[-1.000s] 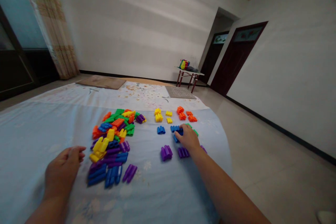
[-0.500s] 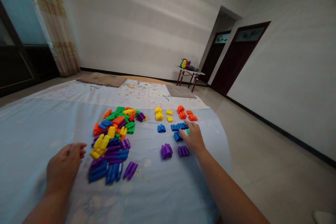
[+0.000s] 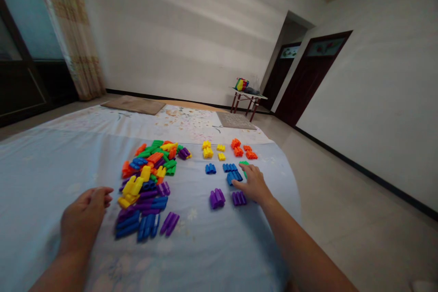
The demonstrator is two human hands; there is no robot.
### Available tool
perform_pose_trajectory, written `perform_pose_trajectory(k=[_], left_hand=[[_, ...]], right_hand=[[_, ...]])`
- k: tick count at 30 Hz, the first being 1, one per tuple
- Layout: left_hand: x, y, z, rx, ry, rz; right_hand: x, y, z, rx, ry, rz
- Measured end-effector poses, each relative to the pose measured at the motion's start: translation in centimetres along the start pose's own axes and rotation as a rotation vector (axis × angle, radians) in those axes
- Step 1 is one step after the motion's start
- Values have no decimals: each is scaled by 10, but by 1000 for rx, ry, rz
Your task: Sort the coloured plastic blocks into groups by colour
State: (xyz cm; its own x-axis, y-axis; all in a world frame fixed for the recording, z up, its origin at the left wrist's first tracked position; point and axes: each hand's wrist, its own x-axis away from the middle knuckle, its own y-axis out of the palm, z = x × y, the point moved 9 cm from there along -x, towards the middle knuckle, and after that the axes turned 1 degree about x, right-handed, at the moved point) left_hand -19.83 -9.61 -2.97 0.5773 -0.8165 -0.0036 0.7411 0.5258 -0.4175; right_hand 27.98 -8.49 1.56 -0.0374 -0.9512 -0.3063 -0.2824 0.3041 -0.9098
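Observation:
On the left of the tablecloth my left hand (image 3: pixel 85 210) rests with its fingers curled together, and nothing shows in it. Just right of it lies a mixed pile of plastic building blocks (image 3: pixel 147 175) in yellow, blue, purple, green and orange. My right hand (image 3: pixel 255 183) reaches over the sorted blocks, thumb and fingers apart. Its thumb is close to the blue blocks (image 3: pixel 230 167). A green block (image 3: pixel 244 163) is partly hidden behind its fingers. Purple blocks (image 3: pixel 217 198) lie nearer to me, left of that hand.
Small groups of yellow blocks (image 3: pixel 207 149) and orange blocks (image 3: pixel 237 147) lie farther back. The cloth-covered table (image 3: pixel 205 255) has a rounded right edge. Flat brown mats (image 3: pixel 135 105) lie at its far side. A small stand (image 3: pixel 249 94) with bags is by the wall.
My right hand has moved slightly right and toward me, off the far blue row, and its fingers have spread. That row looks shorter, and more of the green block shows. My left hand stays put.

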Motion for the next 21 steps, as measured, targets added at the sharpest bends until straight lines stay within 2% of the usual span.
perform_pose_trajectory(k=[2, 5, 10, 17, 21], left_hand=[[0, 0, -1, 9, -18, -1], [0, 0, 0, -7, -29, 3], [-1, -1, 0, -20, -18, 9], [-4, 0, -2, -51, -3, 9], [-4, -2, -1, -32, 8, 23]], right_hand=[[-9, -4, -4, -53, -66, -78], [-22, -1, -20, -115, -230, -276], [-28, 18, -37, 32, -383, -539], [-32, 41, -34, 114, -397, -554], [-34, 43, -30, 72, -362, -542]])
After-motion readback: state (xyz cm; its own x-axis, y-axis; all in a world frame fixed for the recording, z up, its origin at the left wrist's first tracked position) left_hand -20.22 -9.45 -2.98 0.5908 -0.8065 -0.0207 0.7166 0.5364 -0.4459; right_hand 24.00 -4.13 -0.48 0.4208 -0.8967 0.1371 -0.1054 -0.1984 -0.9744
